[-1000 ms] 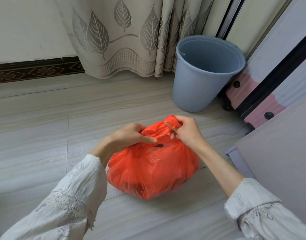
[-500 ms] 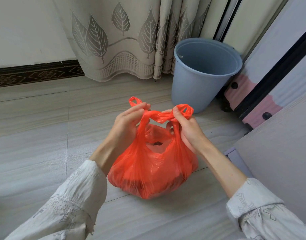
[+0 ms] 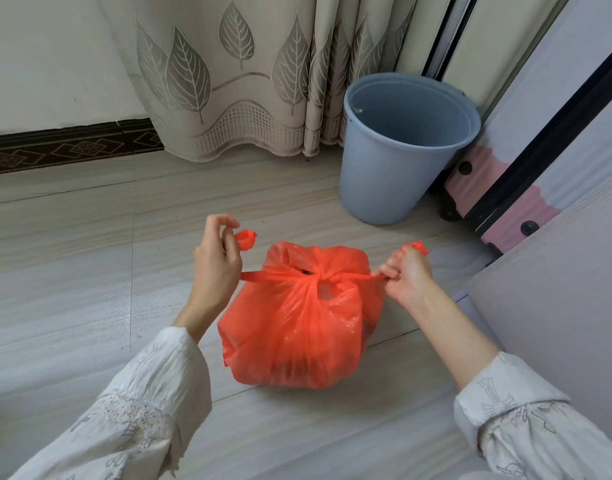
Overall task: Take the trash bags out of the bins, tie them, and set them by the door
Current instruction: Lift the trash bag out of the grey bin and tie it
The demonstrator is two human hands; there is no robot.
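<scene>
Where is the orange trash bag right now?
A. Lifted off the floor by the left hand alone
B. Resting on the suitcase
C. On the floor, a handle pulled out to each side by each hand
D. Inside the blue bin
C: the orange trash bag sits on the floor in front of the blue bin, with the left hand and right hand each gripping a handle, drawing a knot tight.
</scene>
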